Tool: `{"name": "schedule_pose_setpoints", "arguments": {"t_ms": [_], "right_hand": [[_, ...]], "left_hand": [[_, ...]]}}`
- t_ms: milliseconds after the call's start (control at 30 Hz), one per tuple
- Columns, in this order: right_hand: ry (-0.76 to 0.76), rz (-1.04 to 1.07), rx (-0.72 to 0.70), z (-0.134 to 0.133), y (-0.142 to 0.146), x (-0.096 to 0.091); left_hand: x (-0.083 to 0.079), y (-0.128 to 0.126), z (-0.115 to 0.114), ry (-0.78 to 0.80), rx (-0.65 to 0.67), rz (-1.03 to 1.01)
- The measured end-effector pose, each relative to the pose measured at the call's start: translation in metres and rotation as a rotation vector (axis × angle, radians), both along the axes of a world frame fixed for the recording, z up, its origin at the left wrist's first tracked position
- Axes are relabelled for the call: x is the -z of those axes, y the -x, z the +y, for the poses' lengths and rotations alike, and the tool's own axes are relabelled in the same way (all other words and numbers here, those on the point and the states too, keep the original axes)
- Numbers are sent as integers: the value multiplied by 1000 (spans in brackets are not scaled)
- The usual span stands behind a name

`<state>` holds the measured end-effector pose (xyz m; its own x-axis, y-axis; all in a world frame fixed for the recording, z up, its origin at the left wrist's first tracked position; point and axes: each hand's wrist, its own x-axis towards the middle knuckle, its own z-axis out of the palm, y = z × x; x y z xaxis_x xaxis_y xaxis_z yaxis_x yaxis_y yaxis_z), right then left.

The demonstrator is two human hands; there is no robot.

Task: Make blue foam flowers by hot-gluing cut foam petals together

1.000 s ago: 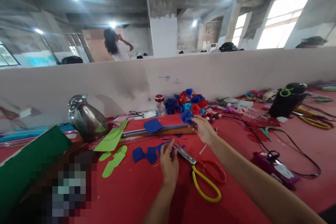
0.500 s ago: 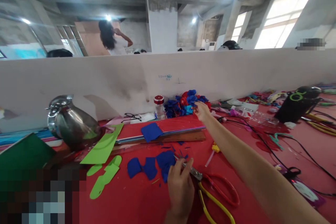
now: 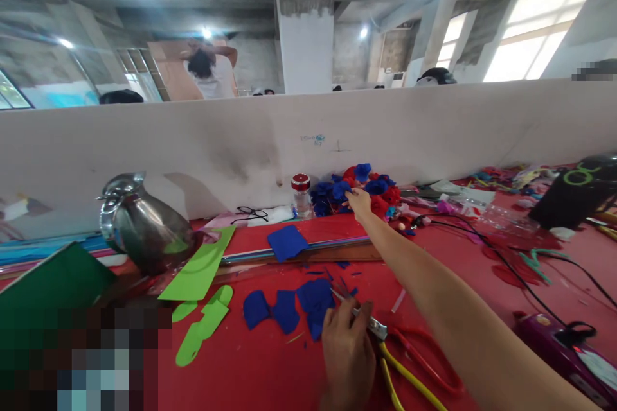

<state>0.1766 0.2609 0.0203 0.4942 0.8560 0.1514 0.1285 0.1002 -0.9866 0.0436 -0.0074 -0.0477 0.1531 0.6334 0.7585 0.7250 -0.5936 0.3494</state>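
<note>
My left hand [image 3: 348, 354] lies low on the red table [image 3: 270, 379], fingers apart. Their tips rest by the blades of the red and yellow scissors [image 3: 409, 372] and the edge of the cut blue felt pieces [image 3: 313, 300]. My right arm stretches far forward. My right hand [image 3: 359, 203] touches the pile of blue and red felt flowers [image 3: 366, 187] at the white partition. Its fingertips are buried among the flowers, so I cannot see whether they hold one.
A steel kettle [image 3: 144, 225], green felt cut-outs [image 3: 200, 327], a blue square [image 3: 287, 242] on long strips, a small jar [image 3: 301, 194] and glasses [image 3: 250, 212] lie left of the pile. Cables [image 3: 501, 260], a purple device [image 3: 563, 347] and a black object [image 3: 573, 196] crowd the right. A person stands beyond the partition.
My right hand carried a blue flower from the strips forward to the flower pile and stays there. My left hand shifted slightly right, from the blue pieces to the scissor blades.
</note>
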Motion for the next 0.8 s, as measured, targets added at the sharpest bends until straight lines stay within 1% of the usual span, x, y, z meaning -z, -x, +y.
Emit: {"name": "schedule_pose_setpoints", "arguments": {"t_ms": [200, 267, 433, 500, 567, 633, 667, 733, 800], "right_hand": [[7, -288, 27, -4, 7, -10], [41, -368, 43, -8, 7, -12], [191, -496, 118, -22, 4, -11], [218, -538, 129, -29, 4, -12], [215, -584, 117, -38, 7, -14], [195, -641, 67, -49, 14, -16], [182, -674, 17, -56, 19, -17], [153, -743, -132, -74, 30, -17], [127, -801, -324, -96, 41, -17]], "left_hand": [[-1, -3, 0, -22, -12, -23], [-2, -3, 1, -15, -13, -26], [-1, -2, 2, 10, -14, 18], [0, -1, 2, 33, -4, 37], [1, 0, 2, 64, 12, 50], [2, 0, 2, 101, 27, 53], [2, 1, 2, 119, 34, 52], [2, 2, 2, 148, 42, 48], [2, 2, 3, 190, 48, 32]]}}
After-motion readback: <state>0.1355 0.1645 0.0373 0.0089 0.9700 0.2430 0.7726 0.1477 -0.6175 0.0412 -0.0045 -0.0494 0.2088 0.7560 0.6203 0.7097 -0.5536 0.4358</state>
